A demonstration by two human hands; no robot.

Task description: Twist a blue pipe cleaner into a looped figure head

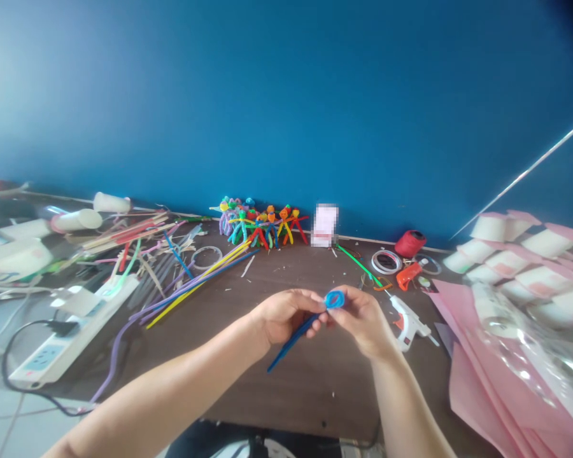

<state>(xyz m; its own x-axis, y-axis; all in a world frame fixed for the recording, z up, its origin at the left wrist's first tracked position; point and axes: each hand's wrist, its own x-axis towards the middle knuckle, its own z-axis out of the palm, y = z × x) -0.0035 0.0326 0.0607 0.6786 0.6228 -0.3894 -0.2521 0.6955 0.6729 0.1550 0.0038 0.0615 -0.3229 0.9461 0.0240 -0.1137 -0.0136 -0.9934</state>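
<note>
My left hand (pixel 284 315) and my right hand (pixel 363 318) meet over the brown table (pixel 277 394), both pinched on a blue pipe cleaner (pixel 310 321). Its upper end is wound into a small coil (pixel 335 299) held at my right fingertips. The straight tail runs down and left under my left fingers. A row of finished pipe-cleaner figures (pixel 262 222) stands against the blue wall behind.
Loose pipe cleaners and sticks (pixel 181 280) lie spread at left beside a white power strip (pixel 71 337). A white glue gun (pixel 408 321), tape rings (pixel 386 261), a red thread spool (pixel 409 243) and pink paper sheets (pixel 496 381) lie at right.
</note>
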